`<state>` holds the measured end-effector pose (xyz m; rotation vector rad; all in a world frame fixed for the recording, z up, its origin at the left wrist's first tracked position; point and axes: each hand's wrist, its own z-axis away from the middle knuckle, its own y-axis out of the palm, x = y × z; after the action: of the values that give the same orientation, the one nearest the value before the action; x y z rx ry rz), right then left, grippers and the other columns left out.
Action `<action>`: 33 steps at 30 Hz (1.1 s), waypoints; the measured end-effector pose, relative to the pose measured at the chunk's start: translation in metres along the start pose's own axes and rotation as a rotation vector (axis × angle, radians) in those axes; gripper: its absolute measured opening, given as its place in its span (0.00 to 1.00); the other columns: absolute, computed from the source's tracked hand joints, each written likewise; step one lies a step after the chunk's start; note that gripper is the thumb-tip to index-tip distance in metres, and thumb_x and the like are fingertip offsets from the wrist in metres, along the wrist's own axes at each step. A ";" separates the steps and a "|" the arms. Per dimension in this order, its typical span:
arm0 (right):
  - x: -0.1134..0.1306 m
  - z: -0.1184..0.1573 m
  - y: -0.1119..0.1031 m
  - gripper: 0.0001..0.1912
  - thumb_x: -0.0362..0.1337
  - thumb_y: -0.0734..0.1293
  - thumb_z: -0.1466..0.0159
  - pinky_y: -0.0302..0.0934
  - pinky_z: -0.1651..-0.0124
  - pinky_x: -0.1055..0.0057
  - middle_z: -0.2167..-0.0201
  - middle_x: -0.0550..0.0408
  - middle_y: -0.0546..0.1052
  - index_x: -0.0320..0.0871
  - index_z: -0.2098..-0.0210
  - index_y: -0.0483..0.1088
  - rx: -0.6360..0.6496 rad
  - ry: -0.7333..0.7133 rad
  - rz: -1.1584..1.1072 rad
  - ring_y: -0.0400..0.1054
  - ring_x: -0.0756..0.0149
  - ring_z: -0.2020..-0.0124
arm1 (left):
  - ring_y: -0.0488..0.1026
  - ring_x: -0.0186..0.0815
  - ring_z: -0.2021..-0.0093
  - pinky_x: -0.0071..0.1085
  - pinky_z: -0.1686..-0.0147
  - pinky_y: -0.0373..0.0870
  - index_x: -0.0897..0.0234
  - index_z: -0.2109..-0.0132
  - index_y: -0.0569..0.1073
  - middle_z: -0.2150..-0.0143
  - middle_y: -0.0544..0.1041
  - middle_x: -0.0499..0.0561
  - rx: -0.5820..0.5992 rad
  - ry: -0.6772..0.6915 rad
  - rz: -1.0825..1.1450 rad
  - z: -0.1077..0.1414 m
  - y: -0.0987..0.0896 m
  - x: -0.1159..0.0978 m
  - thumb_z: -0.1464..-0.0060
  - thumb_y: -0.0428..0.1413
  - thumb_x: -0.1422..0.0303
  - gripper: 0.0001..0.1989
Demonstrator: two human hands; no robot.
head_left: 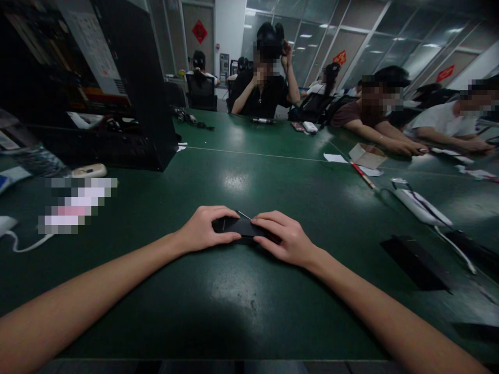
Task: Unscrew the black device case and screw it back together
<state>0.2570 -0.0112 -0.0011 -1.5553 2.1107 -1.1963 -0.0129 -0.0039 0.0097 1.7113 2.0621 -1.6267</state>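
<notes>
Slim device (246, 227): black, clock centre. Table (234, 291): dark green, pale line (234, 151) across at 12 o'clock. Shirt (276, 98): black, 12. Wall diamond (339, 59): red, 1. Stick (362, 175): red with pale, 2. Long box (421, 205): white, 3. Cable (15, 251): white, 9.

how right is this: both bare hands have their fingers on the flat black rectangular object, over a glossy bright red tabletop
Not quite: the head view shows a glossy dark green tabletop, not a red one. The left hand and right hand do have their fingers on the flat black rectangular object.
</notes>
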 end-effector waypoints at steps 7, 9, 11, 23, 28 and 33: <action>-0.001 -0.002 -0.001 0.13 0.35 0.66 0.31 0.74 0.52 0.62 0.55 0.45 0.81 0.41 0.48 0.74 -0.019 0.005 -0.001 0.76 0.61 0.56 | 0.81 0.39 0.58 0.33 0.56 0.75 0.65 0.51 0.80 0.56 0.83 0.54 -0.006 0.044 0.013 0.000 -0.001 0.000 0.43 0.65 0.63 0.15; -0.001 -0.002 -0.001 0.12 0.35 0.66 0.30 0.74 0.53 0.63 0.55 0.46 0.82 0.40 0.49 0.74 -0.019 0.011 0.001 0.77 0.62 0.56 | 0.81 0.40 0.58 0.32 0.56 0.75 0.66 0.50 0.79 0.56 0.83 0.55 -0.011 0.055 0.012 0.000 -0.001 -0.001 0.43 0.65 0.63 0.15; 0.000 -0.003 -0.001 0.11 0.34 0.65 0.30 0.74 0.53 0.64 0.56 0.46 0.82 0.40 0.49 0.75 -0.023 0.018 0.011 0.77 0.62 0.57 | 0.81 0.39 0.57 0.32 0.55 0.75 0.66 0.50 0.79 0.56 0.83 0.55 -0.025 0.060 0.007 0.000 -0.001 -0.002 0.42 0.64 0.64 0.14; 0.001 -0.011 0.001 0.11 0.34 0.62 0.28 0.71 0.58 0.69 0.64 0.50 0.82 0.39 0.58 0.76 -0.056 0.136 -0.027 0.77 0.66 0.63 | 0.82 0.36 0.62 0.27 0.59 0.74 0.67 0.56 0.82 0.61 0.85 0.53 -0.121 -0.042 0.036 -0.002 -0.004 0.000 0.32 0.51 0.66 0.15; 0.000 -0.010 0.002 0.10 0.34 0.63 0.28 0.69 0.58 0.69 0.65 0.50 0.81 0.38 0.59 0.76 -0.061 0.172 -0.063 0.75 0.67 0.64 | 0.82 0.35 0.65 0.26 0.62 0.74 0.67 0.56 0.82 0.62 0.85 0.52 -0.122 -0.082 0.027 -0.003 -0.004 0.000 0.31 0.50 0.64 0.17; -0.003 -0.009 0.002 0.11 0.36 0.63 0.28 0.67 0.59 0.69 0.67 0.51 0.80 0.39 0.62 0.76 -0.047 0.222 -0.075 0.73 0.67 0.65 | 0.82 0.36 0.66 0.27 0.64 0.74 0.67 0.57 0.83 0.64 0.85 0.52 -0.135 -0.114 0.029 -0.003 -0.004 0.000 0.32 0.50 0.62 0.18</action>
<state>0.2506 -0.0045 0.0024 -1.6006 2.2489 -1.4140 -0.0139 -0.0014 0.0133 1.5605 2.0340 -1.5020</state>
